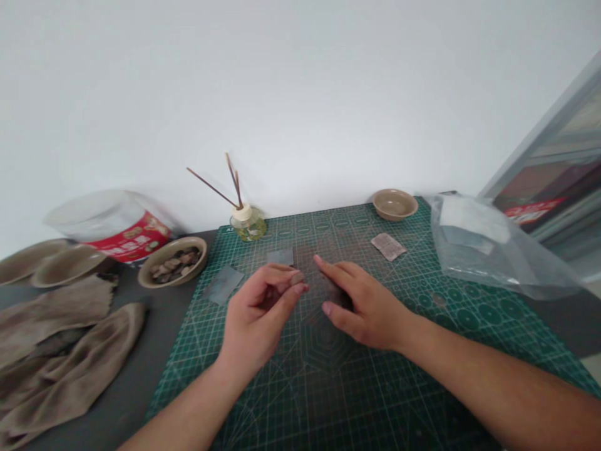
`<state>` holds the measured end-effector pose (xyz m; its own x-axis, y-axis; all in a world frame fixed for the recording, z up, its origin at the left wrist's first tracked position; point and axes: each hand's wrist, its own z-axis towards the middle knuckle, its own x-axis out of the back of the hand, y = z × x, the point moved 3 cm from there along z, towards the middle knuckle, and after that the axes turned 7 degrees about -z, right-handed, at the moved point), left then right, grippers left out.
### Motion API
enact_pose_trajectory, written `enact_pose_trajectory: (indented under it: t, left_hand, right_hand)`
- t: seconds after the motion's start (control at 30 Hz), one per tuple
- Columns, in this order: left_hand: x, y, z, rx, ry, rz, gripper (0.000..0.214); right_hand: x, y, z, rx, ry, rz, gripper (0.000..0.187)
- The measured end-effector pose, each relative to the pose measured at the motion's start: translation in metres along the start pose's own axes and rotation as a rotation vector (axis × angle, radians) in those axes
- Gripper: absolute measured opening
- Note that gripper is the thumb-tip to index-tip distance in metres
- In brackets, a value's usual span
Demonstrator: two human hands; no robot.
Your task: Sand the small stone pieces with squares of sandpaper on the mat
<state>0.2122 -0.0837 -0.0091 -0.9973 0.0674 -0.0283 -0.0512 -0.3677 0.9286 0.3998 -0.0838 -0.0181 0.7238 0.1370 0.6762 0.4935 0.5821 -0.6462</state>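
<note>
Over the green cutting mat (300,401), my left hand (258,313) pinches a small brownish-grey stone (297,279) between thumb and fingertips. Just to its right, my right hand (369,304) is curled around a thin dark grey piece (334,292), mostly covered by the palm and fingers; its exact kind cannot be made out. The two hands are close but apart. Behind them lie two thin grey sheets (280,257) on the mat. To the left stands a beige bowl (201,262) holding several similar small stones.
A reed diffuser (248,224) and another beige bowl (395,213) stand along the wall. A printed packet (388,246) and a clear plastic bag (493,244) lie on the right. Brown cloths (94,376), more bowls (70,266) and a red-labelled tub (126,238) are at left.
</note>
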Motion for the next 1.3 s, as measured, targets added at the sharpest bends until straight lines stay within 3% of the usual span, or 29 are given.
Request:
enact_pose_trajectory:
  t: [0.1, 0.2, 0.3, 0.47, 0.6, 0.7, 0.8, 0.87, 1.0, 1.2, 1.3]
  left_hand:
    - [0.002, -0.001, 0.005, 0.011, 0.018, -0.051, 0.008]
    - [0.004, -0.005, 0.009, 0.051, 0.079, -0.112, 0.017]
    - [0.004, -0.007, 0.011, 0.059, 0.081, -0.073, 0.022]
    - [0.004, -0.012, 0.011, 0.151, 0.018, 0.132, 0.018]
    - [0.003, -0.018, 0.01, 0.232, -0.043, 0.194, 0.025]
    - [-0.002, -0.021, 0.008, 0.265, -0.159, 0.206, 0.024]
    - [-0.008, -0.022, 0.007, 0.24, -0.284, 0.297, 0.015]
    - [-0.01, -0.023, 0.006, 0.202, -0.331, 0.401, 0.01]
    - [-0.015, -0.026, 0.004, 0.163, -0.435, 0.602, 0.009]
    - [-0.019, -0.025, 0.004, 0.065, -0.492, 0.73, 0.019]
    - [-0.019, -0.024, 0.004, 0.008, -0.554, 0.753, 0.022]
  right_hand:
    - [0.004, 0.008, 0.001, -0.183, 0.047, 0.358, 0.048]
    - [0.0, 0.013, 0.002, -0.422, 0.021, 0.803, 0.046]
    - [-0.004, 0.018, 0.004, -0.582, 0.073, 0.935, 0.048]
    - [-0.007, 0.031, 0.007, -0.614, 0.138, 0.625, 0.034]
    - [-0.001, 0.032, 0.009, -0.403, 0.167, 0.236, 0.033]
    - [0.008, 0.021, 0.009, -0.222, 0.216, 0.002, 0.031]
    - [0.007, 0.011, 0.008, -0.131, 0.083, 0.05, 0.03]
    - [0.002, 0.008, 0.008, -0.154, -0.02, 0.152, 0.03]
    - [-0.006, 0.013, 0.006, -0.255, -0.072, 0.202, 0.02]
    - [-0.005, 0.024, 0.007, -0.208, -0.115, -0.054, 0.006]
    - [-0.002, 0.024, 0.006, -0.178, -0.067, -0.213, 0.008]
